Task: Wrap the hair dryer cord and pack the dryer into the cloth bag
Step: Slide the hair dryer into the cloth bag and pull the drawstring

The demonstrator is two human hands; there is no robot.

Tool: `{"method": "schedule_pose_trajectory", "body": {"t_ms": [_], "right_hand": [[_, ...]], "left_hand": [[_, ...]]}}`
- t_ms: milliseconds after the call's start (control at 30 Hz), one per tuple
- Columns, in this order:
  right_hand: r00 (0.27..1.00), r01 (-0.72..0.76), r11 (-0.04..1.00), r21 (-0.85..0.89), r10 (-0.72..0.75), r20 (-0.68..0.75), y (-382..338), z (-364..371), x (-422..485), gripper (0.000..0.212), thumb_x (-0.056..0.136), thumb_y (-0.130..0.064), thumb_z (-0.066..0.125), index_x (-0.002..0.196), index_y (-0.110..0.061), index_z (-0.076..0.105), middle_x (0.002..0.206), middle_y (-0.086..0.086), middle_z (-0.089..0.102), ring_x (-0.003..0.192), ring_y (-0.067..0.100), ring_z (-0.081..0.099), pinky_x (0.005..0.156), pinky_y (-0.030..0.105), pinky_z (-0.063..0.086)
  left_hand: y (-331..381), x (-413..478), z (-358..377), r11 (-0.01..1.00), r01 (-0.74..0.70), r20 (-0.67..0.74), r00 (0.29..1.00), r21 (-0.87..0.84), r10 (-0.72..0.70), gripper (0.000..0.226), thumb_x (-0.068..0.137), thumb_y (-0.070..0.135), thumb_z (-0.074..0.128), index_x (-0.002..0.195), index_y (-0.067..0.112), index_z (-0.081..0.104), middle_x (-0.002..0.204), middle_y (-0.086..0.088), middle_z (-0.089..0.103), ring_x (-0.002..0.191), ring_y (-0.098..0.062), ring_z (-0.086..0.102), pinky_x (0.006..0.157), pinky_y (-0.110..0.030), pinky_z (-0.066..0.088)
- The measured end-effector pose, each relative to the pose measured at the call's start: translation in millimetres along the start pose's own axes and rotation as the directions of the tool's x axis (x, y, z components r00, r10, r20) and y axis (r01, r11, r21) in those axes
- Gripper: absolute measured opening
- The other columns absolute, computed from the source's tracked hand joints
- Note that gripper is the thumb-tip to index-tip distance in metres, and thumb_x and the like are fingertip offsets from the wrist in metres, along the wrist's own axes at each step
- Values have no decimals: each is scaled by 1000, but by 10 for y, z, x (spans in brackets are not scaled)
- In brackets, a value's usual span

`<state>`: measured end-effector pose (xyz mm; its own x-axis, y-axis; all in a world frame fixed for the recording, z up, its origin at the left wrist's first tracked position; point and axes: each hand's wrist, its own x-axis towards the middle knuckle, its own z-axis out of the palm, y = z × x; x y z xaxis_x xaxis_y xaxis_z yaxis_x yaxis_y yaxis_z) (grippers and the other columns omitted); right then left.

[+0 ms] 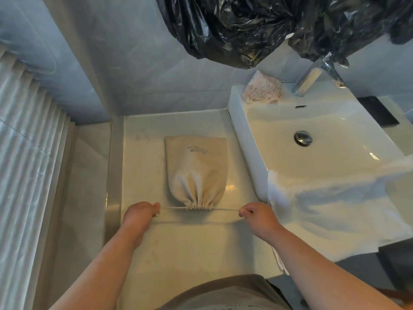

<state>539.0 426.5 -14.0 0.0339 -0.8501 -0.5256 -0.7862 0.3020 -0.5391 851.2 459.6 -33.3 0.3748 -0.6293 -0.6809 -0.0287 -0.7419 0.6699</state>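
Glossy cream bathroom countertop (178, 249) here, left hand (138, 214) pinching one end of a thin white drawstring (173, 207), beige cloth bag (196, 166) lying flat on it with its mouth gathered tight between both hands, right hand (257, 217) pinching the other end, white ceramic sink (241, 130) just beside.

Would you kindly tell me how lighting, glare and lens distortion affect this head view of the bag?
Head view: wide-angle distortion bows the sink rim; the towel is blown out white; a glare spot lies on the counter beside the bag; the bag's print is too soft to read; the left hand and right hand, pinching the drawstring, are evenly lit.
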Motion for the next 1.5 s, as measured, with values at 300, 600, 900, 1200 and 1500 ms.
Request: {"method": "schedule_pose_trajectory", "body": {"t_ms": [300, 600, 900, 1200, 1500], "right_hand": [[998, -29, 995, -93, 34, 51, 95, -38, 56, 42, 92, -16, 53, 50, -23, 47, 59, -7, 47, 58, 13, 46, 52, 20, 29], [992, -104, 991, 89, 97, 78, -151, 85, 8, 41, 87, -30, 55, 126, -19, 58, 118, 1, 61, 104, 24, 62, 92, 36, 50], [995, -88, 984, 152, 80, 58, -236, 100, 85, 17, 85, -37, 52, 96, -29, 62, 87, -3, 65, 82, 21, 64, 74, 37, 55], [962, -60, 972, 228, 117, -248, -98, 57, 89, 30, 88, -27, 59, 116, -21, 63, 114, -7, 62, 106, 16, 59, 90, 32, 49], [961, -252, 854, 455, 276, 15, -139, 255, 117, 45, 84, -45, 60, 83, 0, 67, 71, 13, 66, 65, 28, 64, 67, 44, 58]], "left_hand": [[119, -34, 57, 934, -124, 41, 992, 334, 117, 15, 92, 21, 64, 82, 10, 70, 84, -10, 68, 82, -29, 60, 78, -33, 46], [527, -128, 433, 808, -394, 248, 917, 437, 313, 61, 94, 20, 57, 151, 22, 35, 145, -5, 50, 128, -23, 51, 96, -28, 41], [386, -289, 633, 699, -461, 249, 887, 546, 390, 26, 91, 17, 57, 116, 18, 53, 84, -1, 66, 81, -24, 64, 74, -36, 53], [566, -95, 284, 753, -392, 155, 917, 528, 368, 15, 89, 16, 62, 75, 20, 66, 78, -1, 68, 78, -19, 63, 62, -28, 38], [938, 624, 99, 813, -259, 66, 962, 521, 264, 36, 86, 32, 58, 114, 10, 62, 110, -9, 64, 108, -33, 60, 74, -31, 40]]}}
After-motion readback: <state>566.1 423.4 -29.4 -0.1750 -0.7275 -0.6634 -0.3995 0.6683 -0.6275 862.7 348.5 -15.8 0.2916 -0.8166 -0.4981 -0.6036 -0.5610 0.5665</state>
